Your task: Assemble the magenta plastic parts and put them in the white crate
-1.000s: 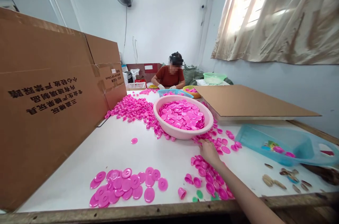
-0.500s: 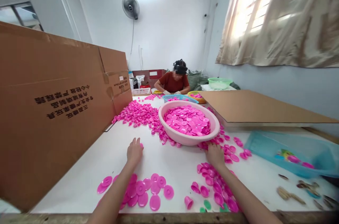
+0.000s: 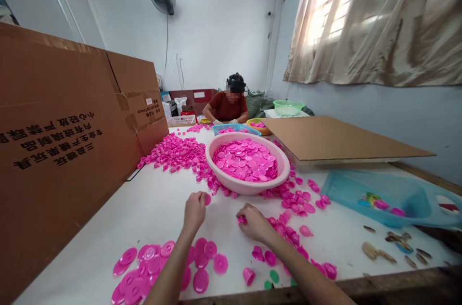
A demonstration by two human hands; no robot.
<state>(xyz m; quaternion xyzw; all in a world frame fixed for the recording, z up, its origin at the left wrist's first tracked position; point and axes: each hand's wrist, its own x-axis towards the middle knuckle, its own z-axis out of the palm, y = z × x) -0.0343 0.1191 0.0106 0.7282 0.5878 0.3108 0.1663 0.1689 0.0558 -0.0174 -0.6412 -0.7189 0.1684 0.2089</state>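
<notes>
Brown cardboard forms one box [image 3: 72, 103] left of both hands. The left hand [image 3: 195, 209] pinches one pink disc [image 3: 207, 199], fingers closed, which lay on the table [image 3: 151, 199] a second ago. Beyond the hands, one pale pink basin [image 3: 249, 188] holds discs [image 3: 249, 160] too many to count. The right hand [image 3: 251, 222], drawn leftward from the basin's edge, closes on one small pink piece [image 3: 241, 220]. Well right of it, one blue bin [image 3: 337, 194] holds two pink pieces [image 3: 380, 204] and something yellow-green [image 3: 371, 197].

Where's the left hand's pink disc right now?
Head view, just left of centre: the pink disc is in the left hand, on the near side of the pale pink basin.
</notes>
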